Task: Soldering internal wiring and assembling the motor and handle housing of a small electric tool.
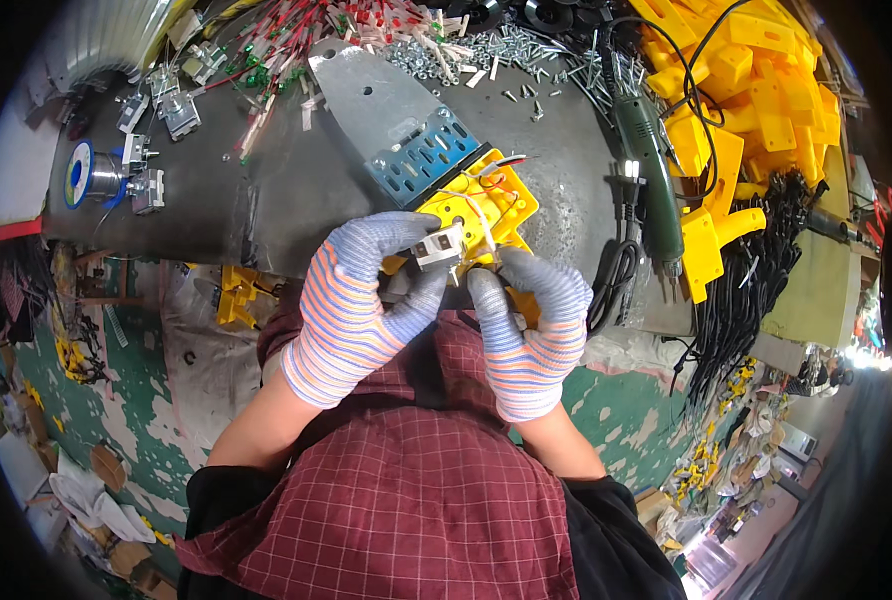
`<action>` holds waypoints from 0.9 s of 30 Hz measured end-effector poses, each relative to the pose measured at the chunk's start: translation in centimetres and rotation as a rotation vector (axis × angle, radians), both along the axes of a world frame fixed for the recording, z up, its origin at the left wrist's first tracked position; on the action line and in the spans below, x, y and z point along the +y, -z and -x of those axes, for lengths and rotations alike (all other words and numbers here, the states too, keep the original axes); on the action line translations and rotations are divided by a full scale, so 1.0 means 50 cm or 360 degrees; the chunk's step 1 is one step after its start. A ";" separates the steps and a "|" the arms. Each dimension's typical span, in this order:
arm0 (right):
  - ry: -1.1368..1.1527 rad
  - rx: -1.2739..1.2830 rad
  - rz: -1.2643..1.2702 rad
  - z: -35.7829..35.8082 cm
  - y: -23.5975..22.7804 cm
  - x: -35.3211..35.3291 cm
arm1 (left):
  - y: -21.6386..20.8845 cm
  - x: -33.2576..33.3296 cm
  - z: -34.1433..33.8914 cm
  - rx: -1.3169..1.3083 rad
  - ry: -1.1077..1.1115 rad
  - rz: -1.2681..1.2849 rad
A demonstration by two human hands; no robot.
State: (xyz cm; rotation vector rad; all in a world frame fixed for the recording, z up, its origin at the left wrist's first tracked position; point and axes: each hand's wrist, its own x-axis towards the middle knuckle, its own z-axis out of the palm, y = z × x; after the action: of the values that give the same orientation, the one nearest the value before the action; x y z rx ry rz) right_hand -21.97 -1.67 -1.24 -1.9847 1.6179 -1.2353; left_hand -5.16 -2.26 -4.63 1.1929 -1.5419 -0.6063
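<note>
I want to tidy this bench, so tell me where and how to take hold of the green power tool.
I'd take the green power tool around the middle of its long body, probably from above. It points lengthwise, narrow nose at the near end; yellow parts crowd its right side and a black plug its left.

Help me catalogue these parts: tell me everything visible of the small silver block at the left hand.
The small silver block is boxy and metallic-looking, with two dark squarish spots on its pale face. The left hand holds it slanted between thumb and fingers, by the yellow housing. Its far side is hidden, and whether it touches the housing is unclear.
</note>
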 end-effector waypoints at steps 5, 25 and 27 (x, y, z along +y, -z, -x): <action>-0.0127 0.0514 0.0123 0.011 -0.011 -0.010 | -0.007 0.007 -0.017 0.0095 0.0091 -0.0122; -0.0457 0.0387 -0.0202 0.043 -0.030 -0.022 | -0.007 -0.014 -0.030 -0.0316 0.0284 0.0184; -0.0465 0.0372 -0.0136 0.047 -0.028 -0.022 | -0.012 -0.012 -0.025 -0.0240 0.0207 0.0167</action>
State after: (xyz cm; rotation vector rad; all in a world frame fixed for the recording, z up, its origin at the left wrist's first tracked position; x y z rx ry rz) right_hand -24.31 -2.78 0.16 -2.2788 1.3838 -0.8399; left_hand -3.91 -2.84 -4.01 1.0849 -1.7674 -0.5229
